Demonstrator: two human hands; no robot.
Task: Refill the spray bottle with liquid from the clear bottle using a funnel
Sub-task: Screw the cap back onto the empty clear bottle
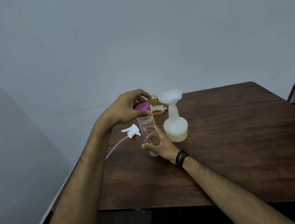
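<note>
Spray head (131,130): lies on the table (229,142) below the left hand, its tube trailing off the table edge.
Left hand (126,107): fingers closed around the purple cap (142,106) atop the clear bottle (148,133).
Clear bottle: tilted, looks nearly empty.
Right hand (160,146): gripping the bottle's lower part.
Yellow rack (155,104): behind the hands, partly hidden by them.
Spray bottle (175,126): upright just right of both hands, funnel (170,96) seated in its neck, yellowish liquid at the bottom.

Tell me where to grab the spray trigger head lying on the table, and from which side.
Grip the spray trigger head by its round collar, coming from above. It lies flat with its dip tube trailing toward the table edge, left of the clear bottle.
</note>
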